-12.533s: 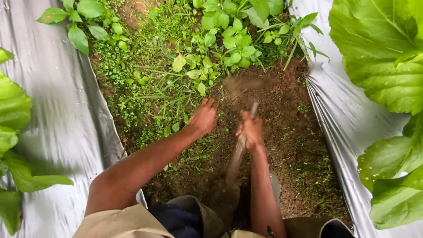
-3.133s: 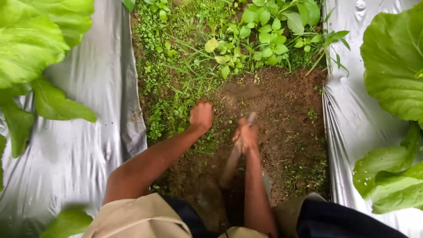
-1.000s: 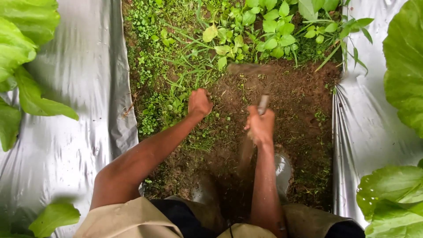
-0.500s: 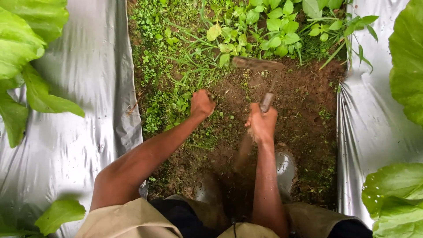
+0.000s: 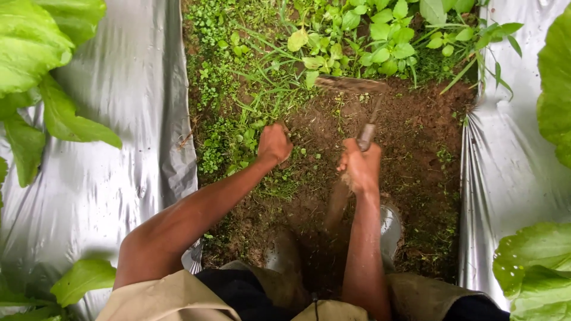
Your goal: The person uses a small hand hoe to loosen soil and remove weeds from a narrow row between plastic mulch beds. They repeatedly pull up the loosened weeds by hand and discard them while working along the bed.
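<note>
Hand hoe (image 5: 357, 101): short tool with a flat, soil-caked blade at the far end, a thin metal neck, and a wooden handle that runs back toward the body. The blade sits edge-on at the line where the bare brown soil (image 5: 410, 131) meets the weeds (image 5: 262, 77). The handle below the fist is blurred.

Right hand (image 5: 361, 169): fingers wrapped tight around the handle in a full fist grip. The metal neck comes out just past the knuckles, with the blade well ahead of the fingers and slightly to their left. The handle tail comes out at the heel of the hand and points back toward the boots (image 5: 389, 229).

Left hand (image 5: 274, 144): curled into a loose fist, knuckles down, at the edge of the weed patch and near the hoe but apart from it. Can't tell whether it holds weeds or is just balled up, because the fingers are tucked under.

Surroundings: narrow furrow between two sheets of silver plastic mulch (image 5: 119, 166), one on each side. Low clover-like weeds and grass fill the left and far part of the furrow. Soil is scraped clean on the right. Large leafy crop plants (image 5: 35, 53) overhang the plastic at both edges of the view.
</note>
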